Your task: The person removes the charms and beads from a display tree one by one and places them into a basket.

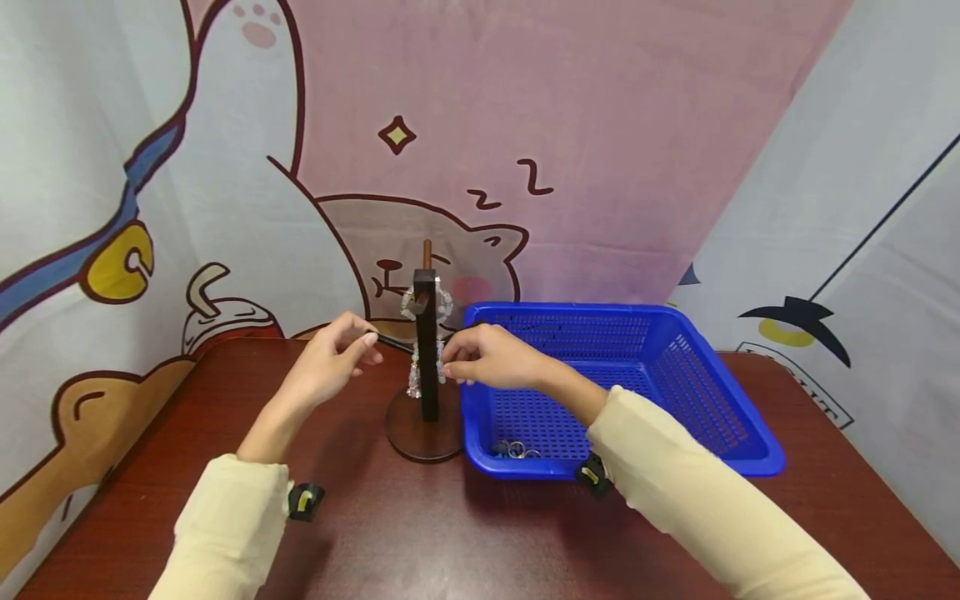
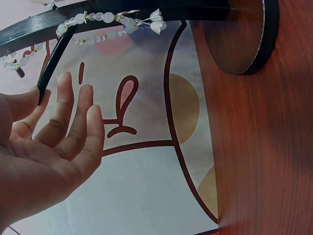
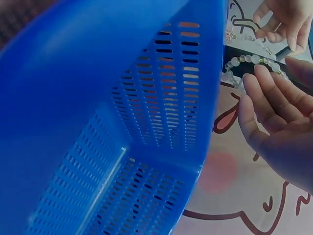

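A dark wooden stand [image 1: 429,400] with a round base and crossbars rises from the table. My left hand [image 1: 336,354] pinches the end of its thin black crossbar [image 2: 55,61] between thumb and fingers. Pale beaded bracelets hang on the stand: one upper bracelet [image 1: 446,305], and lower down a bracelet with a white flower charm [image 2: 156,22]. On the right side, my right hand [image 1: 495,357] has its fingertips at a beaded bracelet [image 3: 247,59], pinching it near the post. The right wrist view partly hides these beads behind the fingers.
A blue plastic basket [image 1: 750,462] stands right of the stand, below my right forearm. Several small ring-like pieces [image 1: 516,450] lie in its near left corner. Behind the reddish-brown table [image 1: 360,533] hangs a cartoon-printed cloth [image 1: 600,167].
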Motion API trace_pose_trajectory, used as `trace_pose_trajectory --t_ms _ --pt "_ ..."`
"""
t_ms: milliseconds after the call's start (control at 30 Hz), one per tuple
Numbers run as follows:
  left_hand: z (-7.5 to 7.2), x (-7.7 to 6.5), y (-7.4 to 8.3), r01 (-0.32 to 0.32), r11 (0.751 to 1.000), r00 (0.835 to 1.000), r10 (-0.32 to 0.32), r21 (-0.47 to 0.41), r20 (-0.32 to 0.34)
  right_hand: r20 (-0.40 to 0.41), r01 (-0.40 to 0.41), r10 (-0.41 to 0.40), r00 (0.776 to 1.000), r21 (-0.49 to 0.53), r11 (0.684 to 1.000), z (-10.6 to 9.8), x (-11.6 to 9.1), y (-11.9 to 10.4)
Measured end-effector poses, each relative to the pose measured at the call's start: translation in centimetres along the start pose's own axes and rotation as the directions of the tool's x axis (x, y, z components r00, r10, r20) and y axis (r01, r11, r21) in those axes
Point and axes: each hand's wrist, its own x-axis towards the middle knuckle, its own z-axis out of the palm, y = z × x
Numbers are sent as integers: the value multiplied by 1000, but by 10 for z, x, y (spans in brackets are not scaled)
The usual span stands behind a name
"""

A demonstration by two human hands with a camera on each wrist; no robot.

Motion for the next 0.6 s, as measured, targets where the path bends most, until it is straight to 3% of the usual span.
trace_pose_trajectory --t_ms 600 --pt "0 -1 1 5 1000 1000 -5 -11 7 -90 -4 -3 996 -81 997 12 4 2"
